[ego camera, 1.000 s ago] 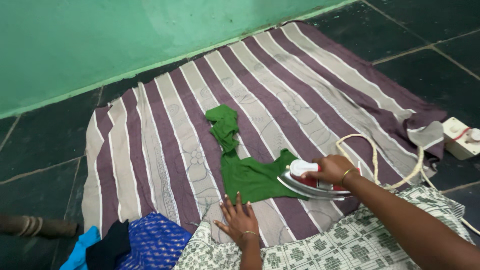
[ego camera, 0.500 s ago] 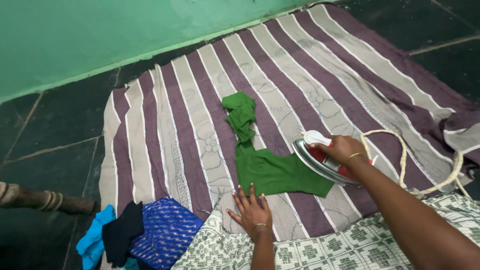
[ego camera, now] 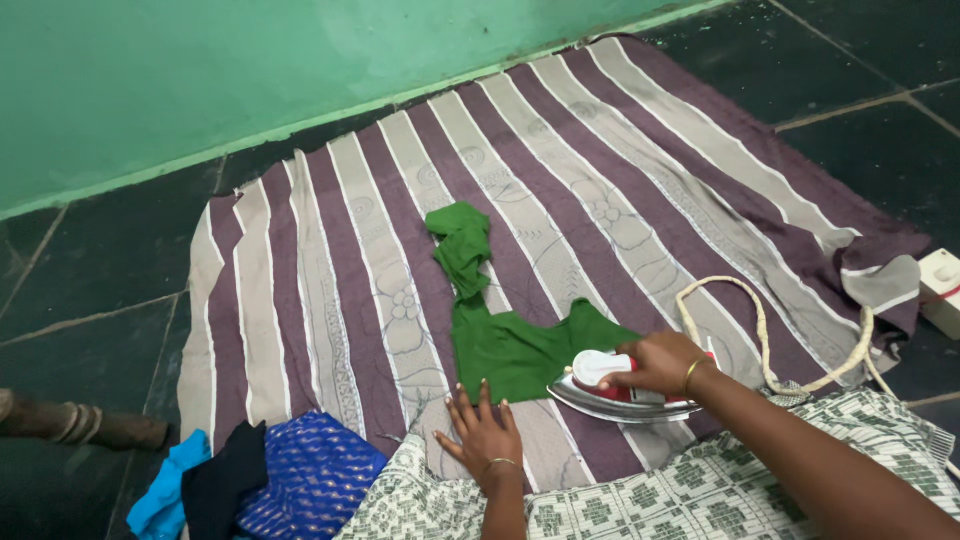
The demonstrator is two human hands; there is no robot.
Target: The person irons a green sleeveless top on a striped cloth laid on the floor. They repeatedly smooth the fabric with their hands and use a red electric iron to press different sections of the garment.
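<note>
A green garment (ego camera: 500, 335) lies on a purple and beige striped cloth (ego camera: 560, 170) spread on the floor. Its upper part is bunched and wrinkled. My right hand (ego camera: 660, 362) grips the handle of a red and white electric iron (ego camera: 612, 385), which rests on the garment's lower right edge. My left hand (ego camera: 482, 435) lies flat with fingers spread on the striped cloth, fingertips touching the garment's lower edge. A beige cord (ego camera: 770, 340) loops from the iron to the right.
A pile of blue and black clothes (ego camera: 265, 485) sits at the lower left. A white socket box (ego camera: 942, 290) stands at the right edge. A green wall (ego camera: 250, 70) borders the dark tiled floor (ego camera: 90, 270). A brown wooden piece (ego camera: 70, 425) lies at the left.
The iron has slid down and to the left along the garment's lower right part. My left hand stays pressed at the garment's lower edge.
</note>
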